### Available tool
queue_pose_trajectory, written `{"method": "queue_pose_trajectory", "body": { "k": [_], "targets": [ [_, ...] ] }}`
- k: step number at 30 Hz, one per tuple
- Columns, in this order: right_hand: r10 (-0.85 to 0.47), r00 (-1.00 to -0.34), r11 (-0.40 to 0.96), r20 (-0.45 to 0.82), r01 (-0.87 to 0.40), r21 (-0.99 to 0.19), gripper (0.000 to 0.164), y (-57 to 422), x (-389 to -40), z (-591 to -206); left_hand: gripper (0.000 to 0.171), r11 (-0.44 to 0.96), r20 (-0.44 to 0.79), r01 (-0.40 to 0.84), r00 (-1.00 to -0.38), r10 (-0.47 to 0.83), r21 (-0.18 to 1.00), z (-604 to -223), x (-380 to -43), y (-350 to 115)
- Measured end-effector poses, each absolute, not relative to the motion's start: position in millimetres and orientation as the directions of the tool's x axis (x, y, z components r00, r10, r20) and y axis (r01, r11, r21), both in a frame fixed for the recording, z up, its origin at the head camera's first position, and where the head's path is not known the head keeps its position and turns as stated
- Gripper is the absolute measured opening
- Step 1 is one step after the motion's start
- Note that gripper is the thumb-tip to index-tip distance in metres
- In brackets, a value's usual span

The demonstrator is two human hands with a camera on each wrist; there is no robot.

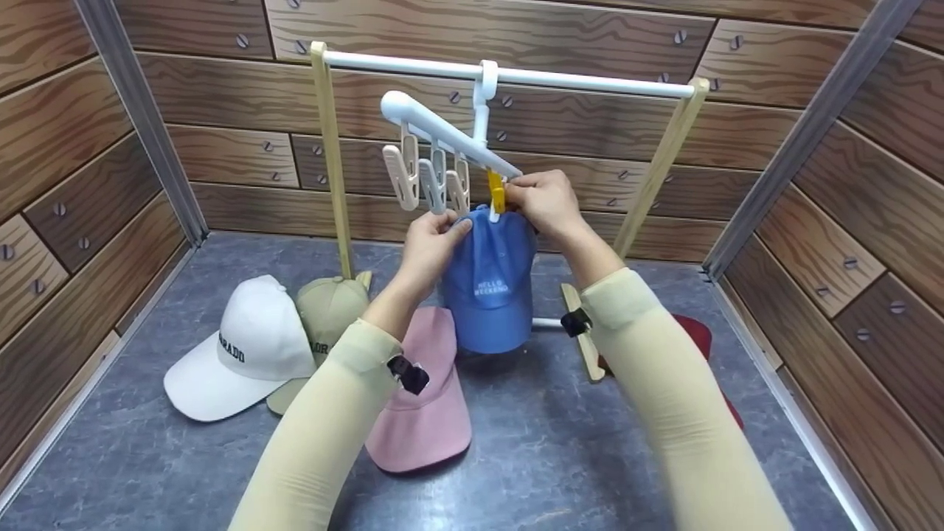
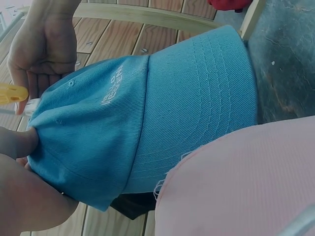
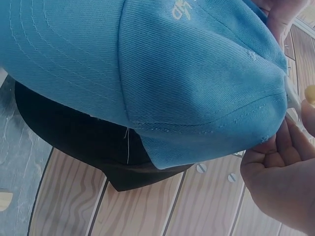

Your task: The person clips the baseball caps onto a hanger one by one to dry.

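Note:
A blue cap (image 1: 490,273) with white lettering hangs brim-down below a white clip hanger (image 1: 442,133). My left hand (image 1: 431,247) pinches the left side of its crown between thumb and fingers. At the crown's top, my right hand (image 1: 546,203) grips a yellow clothespin (image 1: 497,190). This clothespin's pale tip (image 2: 32,106) sits at the cap's edge in the left wrist view. From the right wrist, curled fingers (image 3: 275,152) show beside the crown. Behind the blue cap is a black cap-like shape (image 3: 74,128).
Several beige and grey clothespins (image 1: 434,184) dangle from the hanger, on a white rod (image 1: 590,80) between wooden posts. A white cap (image 1: 258,332), an olive cap (image 1: 332,306) and a pink cap (image 1: 428,420) are at left. A red item (image 1: 693,335) shows behind my right sleeve.

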State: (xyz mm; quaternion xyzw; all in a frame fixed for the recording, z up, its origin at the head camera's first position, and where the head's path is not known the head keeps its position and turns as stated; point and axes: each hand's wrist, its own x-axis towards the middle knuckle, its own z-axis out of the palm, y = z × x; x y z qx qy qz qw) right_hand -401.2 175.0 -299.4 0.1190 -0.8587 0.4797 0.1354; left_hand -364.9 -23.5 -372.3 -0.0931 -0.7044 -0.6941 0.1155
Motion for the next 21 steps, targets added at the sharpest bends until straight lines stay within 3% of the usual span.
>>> {"method": "queue_pose_trajectory", "body": {
  "k": [14,21],
  "targets": [
    [-0.129,-0.918,0.539,0.375,-0.382,-0.75,0.019,177.4,-403.8,-299.2,0.042,-0.012,0.29,0.29,-0.957,-0.025,0.957,-368.1,-365.5,-22.1],
    [-0.144,-0.918,0.534,0.37,-0.387,-0.752,0.022,178.8,-402.5,-301.1,0.033,-0.01,0.277,0.277,-0.96,-0.038,0.961,-369.7,-367.1,-21.4]
  ]
}}
